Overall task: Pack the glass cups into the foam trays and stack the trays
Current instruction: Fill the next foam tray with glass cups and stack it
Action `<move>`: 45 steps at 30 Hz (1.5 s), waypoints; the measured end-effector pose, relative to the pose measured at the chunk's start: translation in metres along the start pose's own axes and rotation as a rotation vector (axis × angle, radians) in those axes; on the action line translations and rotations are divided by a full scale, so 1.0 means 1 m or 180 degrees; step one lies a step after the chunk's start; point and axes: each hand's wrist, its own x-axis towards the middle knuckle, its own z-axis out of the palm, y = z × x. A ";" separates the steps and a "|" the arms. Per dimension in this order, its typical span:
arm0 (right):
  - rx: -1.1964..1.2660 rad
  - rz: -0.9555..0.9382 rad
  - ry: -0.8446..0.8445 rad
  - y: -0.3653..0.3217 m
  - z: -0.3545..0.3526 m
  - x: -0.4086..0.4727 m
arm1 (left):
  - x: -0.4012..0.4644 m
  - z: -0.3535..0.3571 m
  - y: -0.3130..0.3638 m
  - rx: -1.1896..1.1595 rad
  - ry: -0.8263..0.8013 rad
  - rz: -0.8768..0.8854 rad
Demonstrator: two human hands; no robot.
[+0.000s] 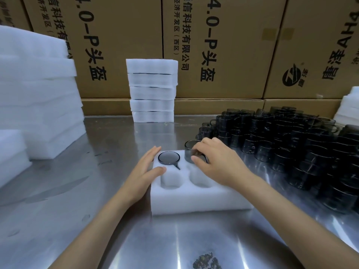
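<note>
My right hand [211, 162] pinches a smoked-glass cup [192, 152] upright over the foam tray's [194, 200] far-right pocket, directly beneath it, one cup already seated far-left; left hand [147, 171], fingers spread flat, steadies the tray's left edge on the bench.

Two bare forearms, left hand [147, 167], right hand [215, 162], short plain fingernails

Tray stack [152, 90] behind foam tray [194, 199], cups [291, 144] right.
</note>
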 end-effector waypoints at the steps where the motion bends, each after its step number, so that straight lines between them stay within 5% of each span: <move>1: 0.0019 -0.0006 0.0072 0.000 -0.001 -0.001 | 0.000 0.000 0.001 0.0088 -0.0010 0.0084; 11: 0.1125 0.0435 0.0546 0.017 -0.011 -0.007 | 0.001 0.005 0.026 0.0546 -0.0095 0.0764; 16: 0.0363 0.0138 -0.0372 0.011 -0.006 -0.009 | 0.004 0.014 0.035 0.1358 -0.0616 0.0988; 26: 0.0442 0.0182 -0.0397 0.012 -0.007 -0.010 | 0.013 0.015 0.037 0.2028 -0.0919 0.1050; 37: 0.0300 0.0472 -0.1221 0.014 -0.002 -0.005 | 0.016 0.011 0.040 0.2235 -0.1230 0.0908; 41: 0.0454 0.0509 -0.1070 0.013 -0.001 -0.007 | 0.011 0.016 0.030 0.1765 -0.0876 0.0937; 45: 0.1070 0.0749 -0.0345 0.020 -0.001 -0.002 | 0.004 0.019 0.016 -0.0310 0.0057 0.0695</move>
